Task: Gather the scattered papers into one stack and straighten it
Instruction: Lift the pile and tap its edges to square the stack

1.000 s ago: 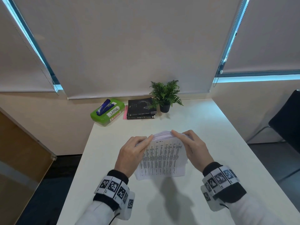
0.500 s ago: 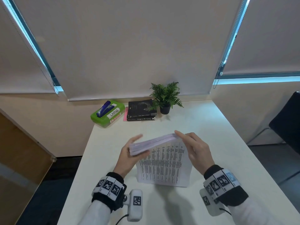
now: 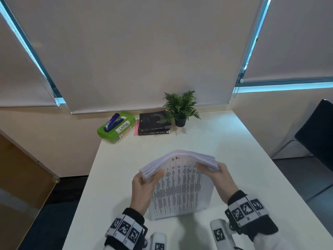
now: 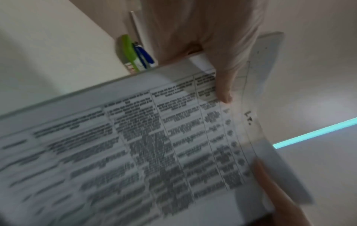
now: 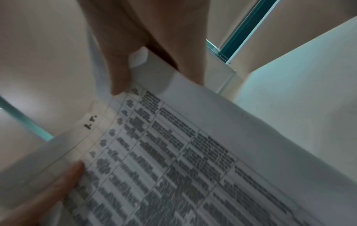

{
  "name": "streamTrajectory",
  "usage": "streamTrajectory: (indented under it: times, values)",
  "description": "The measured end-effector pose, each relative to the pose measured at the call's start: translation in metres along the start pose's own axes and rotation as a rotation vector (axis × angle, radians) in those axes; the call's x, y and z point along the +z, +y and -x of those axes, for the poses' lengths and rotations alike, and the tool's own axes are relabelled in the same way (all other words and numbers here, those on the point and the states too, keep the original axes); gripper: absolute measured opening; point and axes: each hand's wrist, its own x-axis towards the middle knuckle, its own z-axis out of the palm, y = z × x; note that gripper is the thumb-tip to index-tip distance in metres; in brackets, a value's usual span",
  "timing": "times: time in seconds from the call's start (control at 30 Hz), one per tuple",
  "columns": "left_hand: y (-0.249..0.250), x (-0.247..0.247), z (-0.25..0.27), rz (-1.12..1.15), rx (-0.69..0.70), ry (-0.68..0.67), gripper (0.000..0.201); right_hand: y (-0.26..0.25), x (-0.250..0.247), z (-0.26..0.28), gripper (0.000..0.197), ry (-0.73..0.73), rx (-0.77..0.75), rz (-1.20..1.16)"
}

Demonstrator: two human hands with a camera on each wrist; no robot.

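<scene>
A stack of printed papers (image 3: 180, 188) stands on its lower edge on the white table (image 3: 252, 159), its top bowed away from me. My left hand (image 3: 144, 186) grips the stack's upper left corner, thumb on the printed face. My right hand (image 3: 218, 179) grips the upper right corner the same way. In the left wrist view the thumb (image 4: 222, 85) presses the printed sheets (image 4: 135, 152). In the right wrist view the thumb (image 5: 119, 73) lies on the top sheet (image 5: 193, 152). Both wrist views are blurred.
At the table's far edge stand a green box (image 3: 116, 128) with a blue stapler (image 3: 112, 122) on it, two dark books (image 3: 155, 123) and a small potted fern (image 3: 181, 110). A dark chair (image 3: 317, 130) is at the right.
The stack went from lying tilted over the table to standing upright on its lower edge. Both hands shifted to its top corners and moved nearer to me.
</scene>
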Motion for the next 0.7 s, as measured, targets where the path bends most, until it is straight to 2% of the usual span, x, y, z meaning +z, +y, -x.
streamTrajectory:
  times: [0.07, 0.17, 0.27, 0.33, 0.43, 0.53, 0.57, 0.63, 0.7]
  values:
    - [-0.003, 0.003, 0.004, 0.006, 0.037, 0.036, 0.026, -0.004, 0.004, 0.004, 0.020, 0.034, -0.035, -0.057]
    - [-0.015, 0.004, 0.007, 0.010, 0.025, 0.100, 0.041, 0.001, 0.008, 0.007, 0.019, 0.065, -0.054, -0.090]
    - [-0.013, 0.006, 0.013, 0.017, -0.008, 0.097, 0.022, 0.018, 0.009, 0.008, 0.028, 0.082, -0.004, -0.095]
    - [-0.009, 0.005, 0.012, 0.006, -0.029, 0.059, 0.024, 0.026, 0.007, 0.005, 0.031, 0.096, 0.059, -0.104]
    - [-0.022, -0.006, 0.009, -0.014, -0.191, 0.021, 0.039, 0.039, 0.003, 0.004, 0.034, 0.031, 0.156, -0.070]
    - [-0.049, -0.015, 0.007, -0.078, -0.387, 0.056, 0.101, 0.058, 0.001, 0.008, 0.037, -0.004, 0.210, 0.006]
    - [-0.058, -0.016, 0.006, -0.089, -0.405, 0.060, 0.110, 0.063, 0.001, 0.010, 0.036, 0.007, 0.224, 0.033]
    - [-0.070, -0.018, 0.001, -0.132, -0.383, 0.063, 0.107, 0.069, 0.000, 0.009, 0.031, 0.046, 0.246, 0.053]
    - [-0.060, -0.014, -0.004, -0.201, -0.352, 0.038, 0.092, 0.068, -0.002, 0.005, 0.023, 0.058, 0.259, 0.092]
